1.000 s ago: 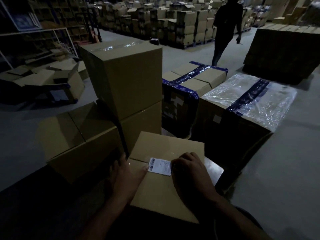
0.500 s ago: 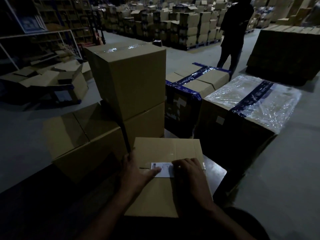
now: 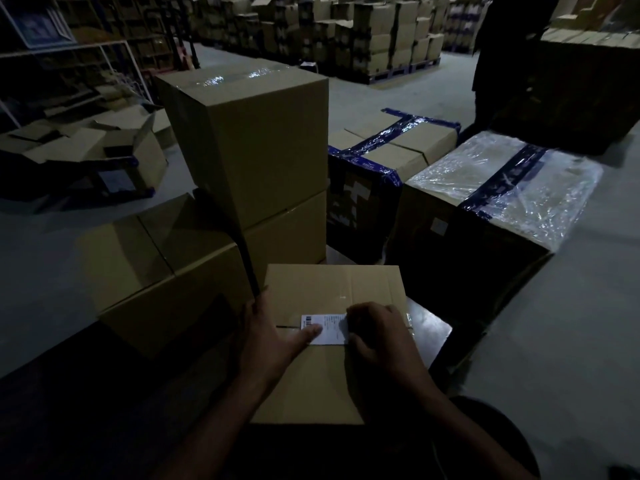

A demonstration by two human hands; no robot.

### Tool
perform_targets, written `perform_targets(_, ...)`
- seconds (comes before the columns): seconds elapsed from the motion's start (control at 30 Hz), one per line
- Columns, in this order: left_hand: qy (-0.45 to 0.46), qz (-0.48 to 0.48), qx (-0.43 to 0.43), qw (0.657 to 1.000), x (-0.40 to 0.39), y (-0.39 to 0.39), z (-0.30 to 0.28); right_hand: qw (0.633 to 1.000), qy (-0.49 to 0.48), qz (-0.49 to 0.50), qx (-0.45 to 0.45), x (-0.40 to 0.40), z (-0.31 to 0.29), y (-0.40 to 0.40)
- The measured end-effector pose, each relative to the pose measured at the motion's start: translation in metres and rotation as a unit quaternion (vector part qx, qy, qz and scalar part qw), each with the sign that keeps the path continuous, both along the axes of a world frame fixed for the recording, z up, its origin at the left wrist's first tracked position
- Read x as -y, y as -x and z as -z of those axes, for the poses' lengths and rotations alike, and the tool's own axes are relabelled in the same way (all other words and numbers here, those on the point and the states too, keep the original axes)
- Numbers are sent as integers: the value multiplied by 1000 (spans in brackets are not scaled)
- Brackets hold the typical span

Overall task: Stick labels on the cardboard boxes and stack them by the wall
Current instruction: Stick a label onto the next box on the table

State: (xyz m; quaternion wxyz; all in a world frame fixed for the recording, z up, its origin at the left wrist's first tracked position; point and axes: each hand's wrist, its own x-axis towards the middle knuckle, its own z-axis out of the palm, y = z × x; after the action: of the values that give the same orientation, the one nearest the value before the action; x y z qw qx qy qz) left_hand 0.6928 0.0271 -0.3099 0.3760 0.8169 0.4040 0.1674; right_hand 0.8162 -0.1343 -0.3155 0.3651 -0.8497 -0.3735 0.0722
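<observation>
Pressing a white paper label flat onto matte cardboard box, left hand spread, right hand curled

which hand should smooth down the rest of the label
Probably the left hand: its thumb already lies on the white label, free to sweep. The right hand covers the label's right edge on the box.

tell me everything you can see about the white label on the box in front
The white label is a small paper rectangle with a barcode at its left end and fine print too small to read. It lies flat on top of the plain cardboard box, across the flap seam. The left hand presses its thumb on the left part; the right hand covers its right end.
</observation>
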Motion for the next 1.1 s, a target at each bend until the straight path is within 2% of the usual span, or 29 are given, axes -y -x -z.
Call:
perform_targets(0.33, -6, 32, -15, 999, -3, 7, 4, 999, -1, 31, 10, -3, -3, 8)
perform_targets(0.5, -12, 27, -9, 1000, -4, 6, 7, 1000, 5, -12, -7, 0, -8, 0)
perform_targets(0.63, -16, 28, -6, 999, -4, 5, 7, 1000, 4, -3, 5, -1, -7, 1)
perform_targets(0.73, -17, 27, -2, 999, -4, 6, 7, 1000, 3, -5, -18, -1, -8, -1)
perform_targets(0.87, -15, 29, -2, 999, -4, 6, 8, 1000, 3, 0, 13, -2, -8, 1)
perform_targets(1.0, -16, 32, -9, 999, -3, 8, 7, 1000, -2, -7, -23, 1, -11, 0)
perform_targets(1.1, -17, 30, -15, 999, -4, 8, 6, 1000, -6, -11, -1, 0, -8, -2)
